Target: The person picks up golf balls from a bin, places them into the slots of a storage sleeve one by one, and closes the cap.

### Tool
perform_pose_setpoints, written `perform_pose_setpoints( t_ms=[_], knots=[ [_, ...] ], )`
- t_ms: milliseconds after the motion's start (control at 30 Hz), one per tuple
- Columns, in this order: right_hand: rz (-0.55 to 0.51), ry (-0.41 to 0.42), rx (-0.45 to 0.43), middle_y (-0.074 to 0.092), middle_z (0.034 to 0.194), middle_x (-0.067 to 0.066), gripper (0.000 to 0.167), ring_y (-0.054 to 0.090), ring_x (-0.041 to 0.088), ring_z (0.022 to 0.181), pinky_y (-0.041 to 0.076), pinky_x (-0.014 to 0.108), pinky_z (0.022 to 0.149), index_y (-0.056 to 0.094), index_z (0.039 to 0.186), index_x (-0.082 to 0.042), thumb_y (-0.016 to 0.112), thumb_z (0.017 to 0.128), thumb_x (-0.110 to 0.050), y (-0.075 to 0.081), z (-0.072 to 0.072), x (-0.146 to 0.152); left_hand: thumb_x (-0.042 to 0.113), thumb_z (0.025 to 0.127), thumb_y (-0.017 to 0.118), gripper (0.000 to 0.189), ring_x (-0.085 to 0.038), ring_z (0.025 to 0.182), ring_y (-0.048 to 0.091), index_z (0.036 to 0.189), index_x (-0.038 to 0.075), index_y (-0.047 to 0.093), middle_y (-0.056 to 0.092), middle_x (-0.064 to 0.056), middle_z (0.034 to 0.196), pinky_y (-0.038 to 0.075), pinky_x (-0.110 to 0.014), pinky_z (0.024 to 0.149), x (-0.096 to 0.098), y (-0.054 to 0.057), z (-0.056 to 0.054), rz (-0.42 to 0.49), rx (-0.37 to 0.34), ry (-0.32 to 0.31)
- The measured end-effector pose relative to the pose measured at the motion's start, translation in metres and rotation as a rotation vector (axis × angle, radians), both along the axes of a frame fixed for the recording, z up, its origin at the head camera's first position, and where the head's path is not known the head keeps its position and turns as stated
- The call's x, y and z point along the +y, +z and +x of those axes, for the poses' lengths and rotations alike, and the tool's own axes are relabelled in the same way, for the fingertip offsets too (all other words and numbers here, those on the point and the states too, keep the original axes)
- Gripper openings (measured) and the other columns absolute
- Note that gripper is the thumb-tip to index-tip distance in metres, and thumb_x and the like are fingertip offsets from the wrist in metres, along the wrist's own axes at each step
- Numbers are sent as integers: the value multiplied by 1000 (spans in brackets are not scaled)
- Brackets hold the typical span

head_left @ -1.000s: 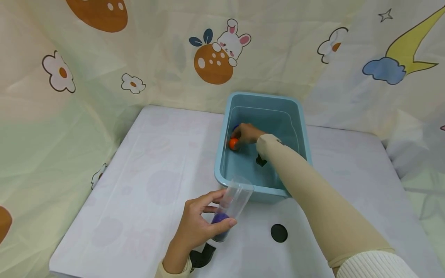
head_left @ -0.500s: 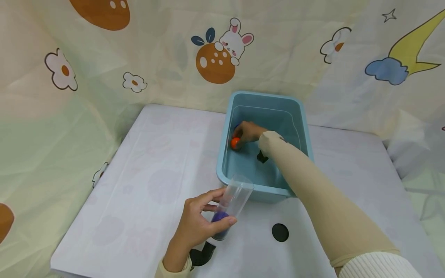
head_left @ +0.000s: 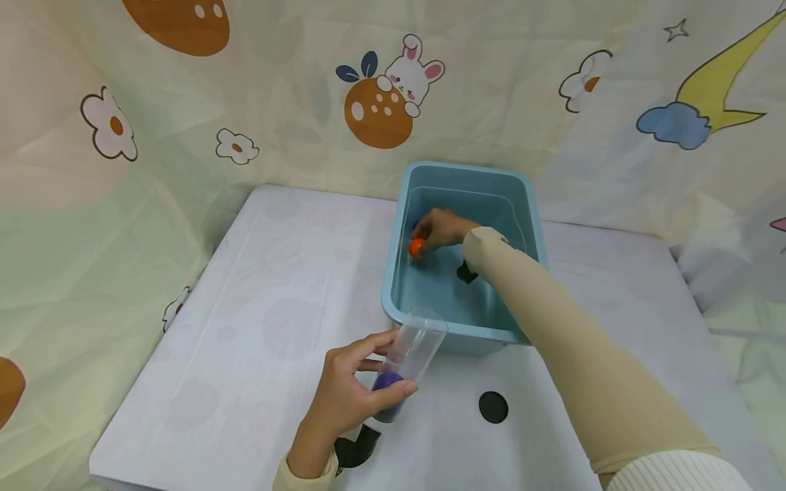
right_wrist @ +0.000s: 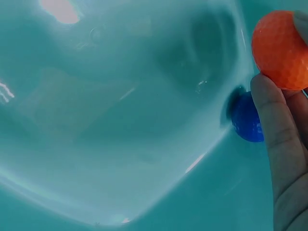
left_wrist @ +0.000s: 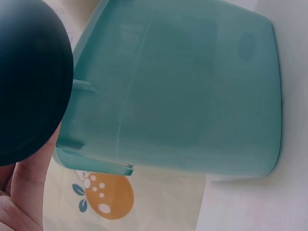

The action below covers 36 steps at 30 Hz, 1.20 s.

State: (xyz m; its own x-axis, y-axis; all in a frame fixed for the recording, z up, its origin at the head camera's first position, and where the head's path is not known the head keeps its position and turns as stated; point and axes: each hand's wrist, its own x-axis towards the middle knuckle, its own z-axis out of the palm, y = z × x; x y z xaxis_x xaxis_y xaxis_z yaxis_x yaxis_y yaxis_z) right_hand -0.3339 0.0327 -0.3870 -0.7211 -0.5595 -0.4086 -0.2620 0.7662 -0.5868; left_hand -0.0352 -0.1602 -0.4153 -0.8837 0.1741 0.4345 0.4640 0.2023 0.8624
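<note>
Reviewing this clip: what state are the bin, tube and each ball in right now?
Bin: upright on the table, open-topped
Tube: tilted, held by the left hand
Purple ball: inside the tube
Orange ball: pinched by the right hand
Blue ball: in the bin, partly hidden by the right hand

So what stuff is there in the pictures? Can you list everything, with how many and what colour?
bin: one, blue-green, on the table
orange ball: one, orange, in the right hand, inside the bin
blue ball: one, blue, in the bin
tube: one, clear, tilted in the left hand
purple ball: at least one, purple, low in the tube
circle: one, black, on the table
table: one, whitish, under the bin
backdrop: cream, with printed pictures, behind the table
left hand: one, holding the tube
right hand: one, holding the orange ball
sleeves: two, beige, on the arms
</note>
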Motion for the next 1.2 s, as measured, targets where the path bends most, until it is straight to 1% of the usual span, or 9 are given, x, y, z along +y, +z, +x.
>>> perform_pose_setpoints(
  t_ms=[300,567,733,900,1033,1200],
  knots=[
    [-18,13,22,74,129,19,42,66,33,118,56,43,103,74,130,2,87,91,-9,13,4,9,16,81,94,59,-18,100,77,134,1,73,81,-12,113,67,-34,76,3,2,2,-3,8,-9],
    [-39,48,32,73,129,19,39,65,34,118,58,42,101,73,130,3,83,95,-11,25,14,17,17,81,95,58,-18,99,77,133,1,73,81,-12,113,67,-34,76,6,5,3,-10,26,-14],
    [-47,54,39,73,129,19,40,65,33,118,58,42,101,73,131,3,82,95,-12,32,20,21,17,81,95,58,-18,98,77,133,2,73,81,-11,112,67,-34,75,8,7,3,-11,30,-15],
    [-68,57,37,74,127,18,38,66,33,117,58,42,101,73,130,2,83,95,-12,36,23,26,14,79,95,59,-18,98,77,133,2,73,81,-11,112,67,-34,75,10,8,4,-15,24,-11],
    [-81,66,26,75,124,16,37,67,31,114,59,41,100,74,128,1,84,95,-12,40,29,30,13,78,95,59,-18,98,77,133,1,73,81,-11,112,67,-34,76,11,10,4,-16,27,-15],
    [-87,89,34,77,121,15,36,68,31,112,59,42,101,74,127,2,84,95,-12,44,37,35,13,78,95,60,-18,98,77,133,1,73,81,-12,113,67,-34,76,14,12,4,-16,27,-15]
  ],
)
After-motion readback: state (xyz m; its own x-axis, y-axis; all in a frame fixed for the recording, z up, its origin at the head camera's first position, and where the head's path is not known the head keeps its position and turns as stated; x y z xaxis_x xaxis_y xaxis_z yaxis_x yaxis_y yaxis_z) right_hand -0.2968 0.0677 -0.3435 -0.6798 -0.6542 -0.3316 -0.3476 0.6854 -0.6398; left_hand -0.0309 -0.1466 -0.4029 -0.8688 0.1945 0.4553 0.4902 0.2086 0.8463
